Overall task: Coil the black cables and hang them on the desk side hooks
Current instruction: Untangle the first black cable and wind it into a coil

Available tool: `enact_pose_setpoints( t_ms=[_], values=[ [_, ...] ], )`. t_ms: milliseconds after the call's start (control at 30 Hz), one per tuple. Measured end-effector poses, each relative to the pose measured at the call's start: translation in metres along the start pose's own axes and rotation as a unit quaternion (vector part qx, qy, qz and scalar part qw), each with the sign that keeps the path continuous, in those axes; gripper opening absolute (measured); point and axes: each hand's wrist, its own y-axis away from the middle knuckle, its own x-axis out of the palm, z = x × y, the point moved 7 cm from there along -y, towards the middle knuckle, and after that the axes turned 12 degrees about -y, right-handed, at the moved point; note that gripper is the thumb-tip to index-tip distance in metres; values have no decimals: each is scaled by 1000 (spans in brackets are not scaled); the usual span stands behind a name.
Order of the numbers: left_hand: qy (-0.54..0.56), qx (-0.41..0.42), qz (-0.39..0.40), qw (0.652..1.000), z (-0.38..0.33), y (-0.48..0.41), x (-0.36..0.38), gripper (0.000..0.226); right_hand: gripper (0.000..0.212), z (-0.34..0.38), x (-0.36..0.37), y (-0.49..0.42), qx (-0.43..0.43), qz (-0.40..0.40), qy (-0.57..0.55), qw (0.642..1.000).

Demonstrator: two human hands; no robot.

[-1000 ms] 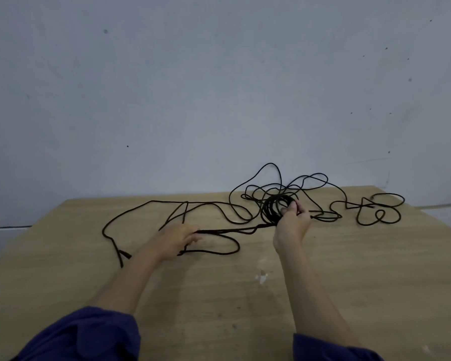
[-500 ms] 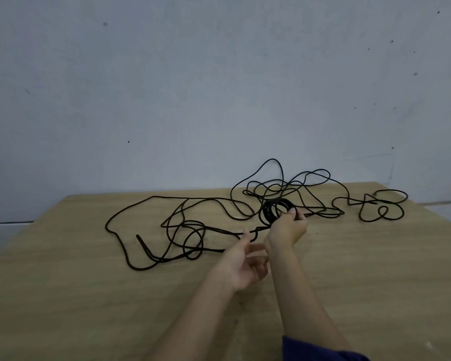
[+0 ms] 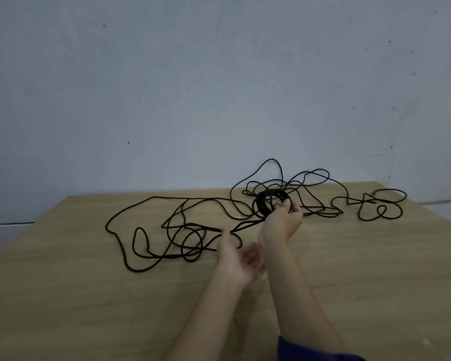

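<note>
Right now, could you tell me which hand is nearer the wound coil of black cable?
Right. The right hand grips the coil; the left hand hovers nearer the camera, beside the right wrist, off it.

The black cable (image 3: 261,206) sprawls in loose loops over the far half of the desk (image 3: 89,308), so a hand there would bump it. The near wood, at the left and at the right, is free. The wall (image 3: 193,100) blocks the back

black cables (image 3: 167,225), tan woodgrain desk (image 3: 89,295), seemingly grey-blue wall (image 3: 193,87).
</note>
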Motion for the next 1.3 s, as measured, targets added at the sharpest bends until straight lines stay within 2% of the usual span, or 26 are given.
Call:
enact_pose_setpoints(
  t_ms=[67, 100, 167, 233, 333, 433, 533, 633, 733, 800, 867, 933, 1000, 1067, 1200, 1300],
  values=[
    [2, 15, 70, 997, 4, 1, 14, 75, 21, 1, 2, 5, -1, 3, 7, 1000],
    [20, 44, 76, 996, 0, -1, 17, 69, 19, 1, 2, 8, -1, 4, 6, 1000],
    [74, 114, 44, 990, -12, -8, 15, 49, 16, 1, 0, 13, 9, 9, -3, 1000],
    [117, 158, 3, 981, -23, -7, 10, 39, 14, -1, 0, 17, 35, 20, -10, 999],
    [168, 169, -20, 971, -35, -3, 6, 36, 16, -11, 0, 25, 77, 57, 10, 995],
    [130, 167, -39, 977, -47, -1, 1, 32, 16, -13, 0, 33, 59, 108, 128, 984],
    [40, 148, -52, 987, -53, -2, -4, 30, 18, -2, 3, 37, 2, 172, 247, 954],
    [-52, 99, -67, 991, -56, -3, -10, 27, 21, 1, 11, 44, -17, 241, 347, 906],
    [-119, 39, -65, 990, -58, -8, -14, 37, 24, -10, 14, 53, -15, 289, 426, 857],
    [-136, 11, -61, 989, -55, -10, -16, 49, 28, -18, 16, 61, -20, 325, 478, 816],
    [-131, 29, -59, 989, -55, -11, -16, 42, 29, -23, 18, 67, -26, 358, 500, 788],
    [-135, 77, -98, 983, -57, -13, -23, 27, 28, -28, 17, 68, -8, 370, 493, 787],
    [-155, 120, -167, 966, -61, -15, -34, 23, 29, -31, 11, 67, 18, 355, 474, 805],
    [-172, 142, -184, 957, -64, -18, -36, 27, 30, -32, 7, 67, 26, 334, 464, 820],
    [-204, 146, -134, 959, -63, -13, -17, 47, 28, -29, 10, 67, -15, 307, 464, 831],
    [-206, 194, -225, 932, -69, -2, -20, 39, 26, -29, 14, 66, -9, 310, 450, 837]
  ],
)
